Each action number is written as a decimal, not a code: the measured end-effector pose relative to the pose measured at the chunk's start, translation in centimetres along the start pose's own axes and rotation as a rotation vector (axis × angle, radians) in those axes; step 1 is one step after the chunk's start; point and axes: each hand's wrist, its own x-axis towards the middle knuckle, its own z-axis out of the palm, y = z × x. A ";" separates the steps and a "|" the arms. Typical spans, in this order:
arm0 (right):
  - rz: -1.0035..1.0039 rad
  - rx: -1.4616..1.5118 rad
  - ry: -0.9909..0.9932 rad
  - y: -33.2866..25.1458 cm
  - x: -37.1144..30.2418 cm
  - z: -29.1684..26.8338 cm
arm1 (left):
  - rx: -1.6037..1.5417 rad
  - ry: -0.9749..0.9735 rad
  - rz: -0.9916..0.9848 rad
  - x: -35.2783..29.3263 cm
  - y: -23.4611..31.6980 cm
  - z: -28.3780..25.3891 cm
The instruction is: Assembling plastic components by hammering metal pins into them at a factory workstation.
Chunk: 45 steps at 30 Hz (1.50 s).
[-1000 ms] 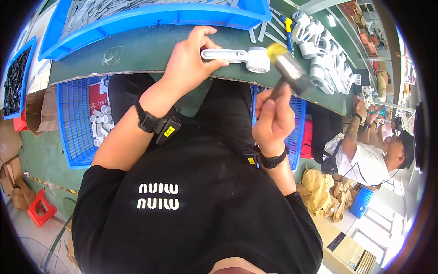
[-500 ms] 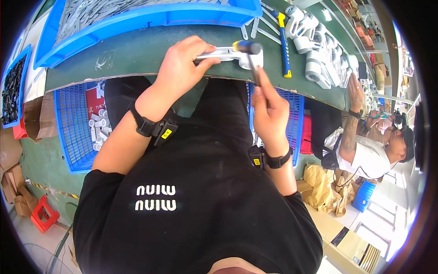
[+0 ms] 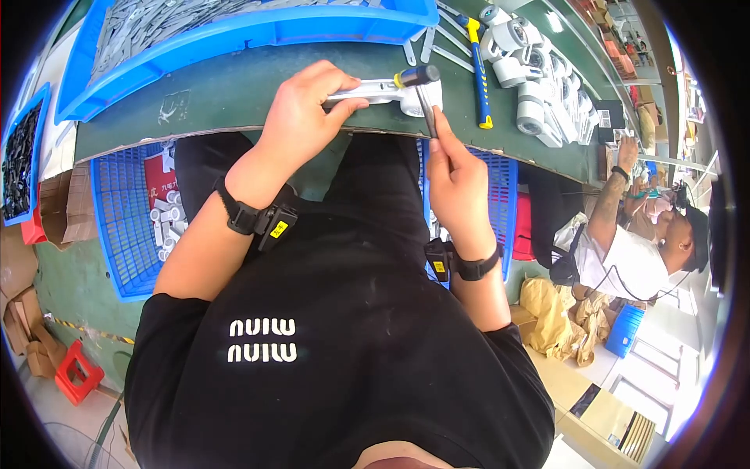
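The left hand [image 3: 307,98] pinches a white handle [image 3: 373,93] between thumb and fingers, above the green bench [image 3: 226,98] near its front edge. The right hand [image 3: 461,176] is closed around a hammer [image 3: 416,76], its yellow-and-black head over the handle's round end; whether they touch cannot be told. Two rows of white lettering cross the black shirt [image 3: 351,313]. Yellow tags with small dark marks sit on the left wrist strap [image 3: 248,217] and by the right wrist strap [image 3: 478,268]. A red sheet [image 3: 158,178] bears pale characters
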 end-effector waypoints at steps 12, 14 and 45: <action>-0.053 0.227 0.170 -1.9 -0.8 -0.5 | 0.007 -0.024 -0.130 0.2 0.2 -0.5; -0.080 0.279 0.224 -1.9 -1.0 1.0 | -0.012 -0.024 -0.121 0.2 0.2 -0.3; -0.007 0.222 0.023 1.9 -1.8 0.8 | 0.028 0.024 0.038 -0.1 0.5 0.0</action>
